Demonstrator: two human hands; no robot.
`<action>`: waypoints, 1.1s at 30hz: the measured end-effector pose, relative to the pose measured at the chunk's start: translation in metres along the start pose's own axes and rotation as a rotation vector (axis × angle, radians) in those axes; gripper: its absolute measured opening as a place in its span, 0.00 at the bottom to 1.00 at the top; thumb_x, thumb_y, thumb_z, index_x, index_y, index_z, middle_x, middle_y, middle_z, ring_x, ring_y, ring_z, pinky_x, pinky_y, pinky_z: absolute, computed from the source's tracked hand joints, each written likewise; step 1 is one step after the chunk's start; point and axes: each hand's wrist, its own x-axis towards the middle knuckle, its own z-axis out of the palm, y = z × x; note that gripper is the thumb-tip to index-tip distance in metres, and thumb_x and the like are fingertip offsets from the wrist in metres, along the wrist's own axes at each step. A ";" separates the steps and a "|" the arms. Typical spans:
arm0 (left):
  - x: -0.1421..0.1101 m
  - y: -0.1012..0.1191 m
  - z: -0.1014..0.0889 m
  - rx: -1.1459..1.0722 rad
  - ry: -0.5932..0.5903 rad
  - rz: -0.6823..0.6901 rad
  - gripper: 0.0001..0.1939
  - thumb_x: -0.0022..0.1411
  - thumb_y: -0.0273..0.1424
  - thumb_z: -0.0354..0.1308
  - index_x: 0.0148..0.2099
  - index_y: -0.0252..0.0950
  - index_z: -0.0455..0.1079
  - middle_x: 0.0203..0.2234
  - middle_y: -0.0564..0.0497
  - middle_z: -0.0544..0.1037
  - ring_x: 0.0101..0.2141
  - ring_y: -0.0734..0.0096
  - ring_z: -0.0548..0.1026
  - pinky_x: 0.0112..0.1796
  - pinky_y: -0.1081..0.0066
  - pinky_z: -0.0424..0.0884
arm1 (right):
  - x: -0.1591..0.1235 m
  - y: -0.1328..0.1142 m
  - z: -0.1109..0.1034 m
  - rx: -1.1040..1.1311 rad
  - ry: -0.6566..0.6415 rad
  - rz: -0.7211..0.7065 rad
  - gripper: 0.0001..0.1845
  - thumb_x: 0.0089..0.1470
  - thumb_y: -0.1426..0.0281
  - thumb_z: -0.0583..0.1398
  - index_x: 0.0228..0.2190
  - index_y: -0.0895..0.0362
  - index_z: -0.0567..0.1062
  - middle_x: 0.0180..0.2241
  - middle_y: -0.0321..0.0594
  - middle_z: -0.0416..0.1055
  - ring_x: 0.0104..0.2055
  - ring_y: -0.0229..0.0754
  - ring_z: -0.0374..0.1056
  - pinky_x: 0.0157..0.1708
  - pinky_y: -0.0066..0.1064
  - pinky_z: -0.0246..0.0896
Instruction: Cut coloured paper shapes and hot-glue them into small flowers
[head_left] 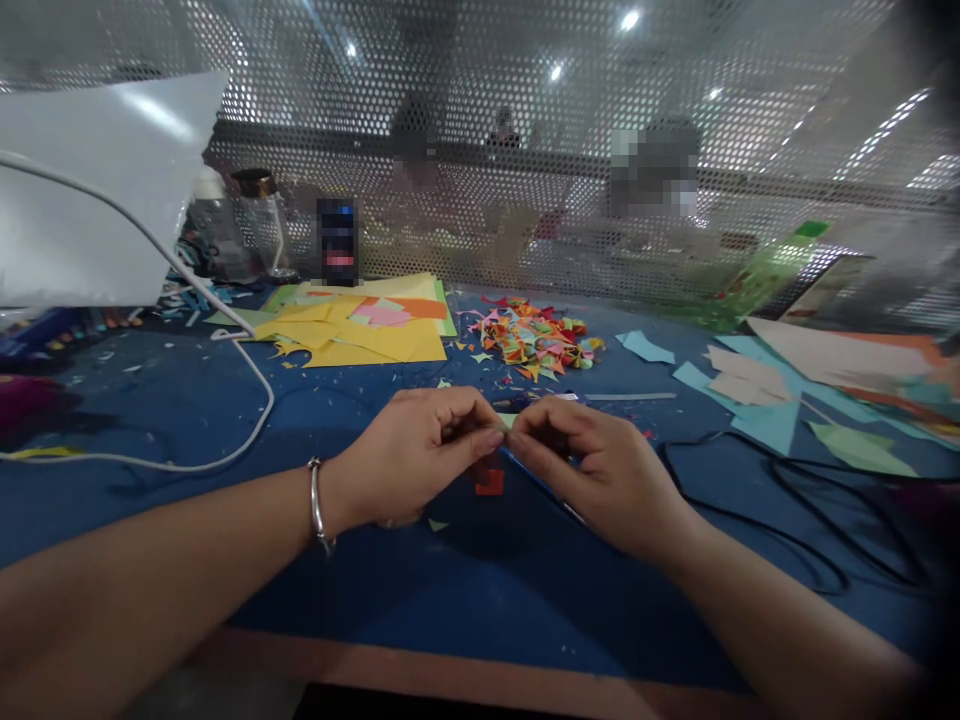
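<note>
My left hand (pixel 427 445), with a silver bracelet at the wrist, pinches a tiny pale green piece of paper (pixel 508 421). My right hand (pixel 592 455) pinches the same piece from the other side, and the fingertips almost meet. Fingers hide most of the paper. A thin blue edge (pixel 541 478) runs under my right hand; I cannot make out what it belongs to. Just below the fingertips is a small red paper square (pixel 490 483). On the blue table (pixel 465 610) lies a little pale green scrap (pixel 437 525).
A heap of colourful paper cuttings (pixel 540 338) lies behind my hands. Yellow sheets (pixel 360 335) are at back left, blue and pale sheets (pixel 772 400) at right. A white cable (pixel 262 400) and black cable (pixel 795 500) cross the table. Bottles (pixel 259 225) stand before a perforated metal screen (pixel 480 230).
</note>
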 end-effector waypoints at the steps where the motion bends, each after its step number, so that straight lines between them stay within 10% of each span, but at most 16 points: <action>1: 0.000 0.000 0.001 -0.090 -0.006 -0.029 0.08 0.65 0.33 0.57 0.36 0.36 0.73 0.26 0.53 0.78 0.28 0.73 0.76 0.31 0.75 0.69 | 0.000 0.000 0.000 0.007 0.002 0.008 0.11 0.62 0.66 0.58 0.28 0.55 0.72 0.25 0.35 0.70 0.26 0.36 0.64 0.25 0.26 0.60; 22: 0.003 -0.002 0.004 -0.362 0.003 -0.028 0.07 0.66 0.33 0.58 0.37 0.35 0.71 0.28 0.51 0.79 0.30 0.72 0.80 0.33 0.74 0.76 | 0.001 -0.001 -0.004 0.031 -0.030 0.034 0.11 0.64 0.66 0.56 0.30 0.55 0.73 0.21 0.31 0.67 0.21 0.33 0.61 0.22 0.25 0.56; 33: -0.001 0.001 -0.005 0.165 0.036 0.128 0.04 0.62 0.26 0.59 0.35 0.34 0.75 0.27 0.55 0.77 0.29 0.78 0.73 0.32 0.77 0.67 | 0.001 0.005 0.000 0.006 -0.051 0.031 0.08 0.62 0.67 0.58 0.31 0.55 0.74 0.28 0.35 0.72 0.28 0.37 0.66 0.27 0.26 0.59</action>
